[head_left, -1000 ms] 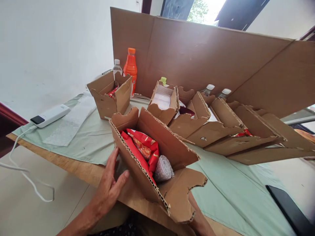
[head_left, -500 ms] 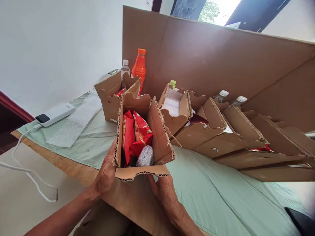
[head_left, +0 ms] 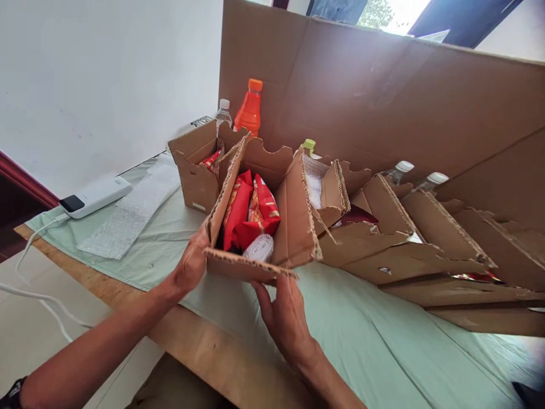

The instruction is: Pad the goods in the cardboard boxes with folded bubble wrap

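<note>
An open cardboard box [head_left: 298,218] is held near the table's front edge, tilted toward me. Inside it are red packets [head_left: 251,213] and a roll of clear bubble wrap [head_left: 259,247]. My left hand [head_left: 191,262] grips the box's left side near its front corner. Under the front flap, my right hand [head_left: 286,318] holds the box from the front right, its fingertips partly hidden. Just behind on the left stands a smaller box [head_left: 198,184] with a red packet in it. A box with bubble wrap [head_left: 315,179] is close on the right.
Several open boxes [head_left: 383,250] run along the right. Bottles, one orange [head_left: 250,111], stand behind against a tall cardboard panel [head_left: 361,91]. A flat bubble wrap strip [head_left: 131,213] and a white device [head_left: 96,196] with a cable lie left on the green cloth [head_left: 353,318].
Both hands have moved the held box forward and slightly right, and its front flap now slants down to the right. The view has shifted a little.
</note>
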`<state>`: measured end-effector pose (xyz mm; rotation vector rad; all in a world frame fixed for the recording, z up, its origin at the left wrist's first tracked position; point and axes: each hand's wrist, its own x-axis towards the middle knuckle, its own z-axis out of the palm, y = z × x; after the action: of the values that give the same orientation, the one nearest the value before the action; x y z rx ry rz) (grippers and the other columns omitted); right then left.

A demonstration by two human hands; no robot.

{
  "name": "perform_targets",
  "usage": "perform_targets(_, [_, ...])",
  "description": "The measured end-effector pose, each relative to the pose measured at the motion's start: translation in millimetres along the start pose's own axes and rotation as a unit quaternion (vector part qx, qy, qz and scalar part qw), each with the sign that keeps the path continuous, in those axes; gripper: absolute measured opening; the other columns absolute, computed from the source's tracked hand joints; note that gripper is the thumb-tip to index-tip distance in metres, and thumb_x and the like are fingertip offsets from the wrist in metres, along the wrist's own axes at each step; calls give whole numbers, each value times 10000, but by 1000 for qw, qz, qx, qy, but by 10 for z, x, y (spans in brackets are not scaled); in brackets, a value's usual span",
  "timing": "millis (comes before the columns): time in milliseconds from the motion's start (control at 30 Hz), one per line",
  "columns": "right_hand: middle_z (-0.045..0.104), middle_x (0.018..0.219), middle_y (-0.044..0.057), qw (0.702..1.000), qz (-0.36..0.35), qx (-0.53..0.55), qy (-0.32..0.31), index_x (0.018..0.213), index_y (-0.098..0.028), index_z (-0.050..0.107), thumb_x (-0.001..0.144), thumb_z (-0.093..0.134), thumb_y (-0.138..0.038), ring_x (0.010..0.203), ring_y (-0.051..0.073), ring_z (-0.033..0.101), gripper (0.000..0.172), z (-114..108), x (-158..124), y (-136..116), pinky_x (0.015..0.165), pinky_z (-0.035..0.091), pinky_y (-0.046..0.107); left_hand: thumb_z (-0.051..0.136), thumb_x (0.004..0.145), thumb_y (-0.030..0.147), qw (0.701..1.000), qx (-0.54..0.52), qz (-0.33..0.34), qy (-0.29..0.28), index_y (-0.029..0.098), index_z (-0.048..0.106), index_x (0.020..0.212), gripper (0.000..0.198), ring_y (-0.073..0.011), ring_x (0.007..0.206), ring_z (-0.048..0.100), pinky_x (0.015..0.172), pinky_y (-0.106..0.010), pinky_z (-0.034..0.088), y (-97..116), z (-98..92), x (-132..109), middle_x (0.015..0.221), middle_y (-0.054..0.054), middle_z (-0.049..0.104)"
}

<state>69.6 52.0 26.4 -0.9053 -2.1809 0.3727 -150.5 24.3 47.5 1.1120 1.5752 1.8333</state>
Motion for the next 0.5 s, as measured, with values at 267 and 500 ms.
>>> perform_targets(267, [756,1143,154,995,50,-40,-72,1404,-178,585,967,488,-218,991,288,731,450,285,494,382,830,607,440,281,981,734,999,-9,-39,4,166,715,1165,738,-282,1127,719,975,-413,578,-159,105,444,1145,-121,777])
perform_targets(500, [787,1111,113,992,6,-33,-121,1183,-192,737,936,565,-232,1032,289,713,304,209,266,392,883,555,447,708,791,396,991,107,-39,75,219,618,881,218,-170,709,607,695,-295,479,-106,50,110,748,22,657])
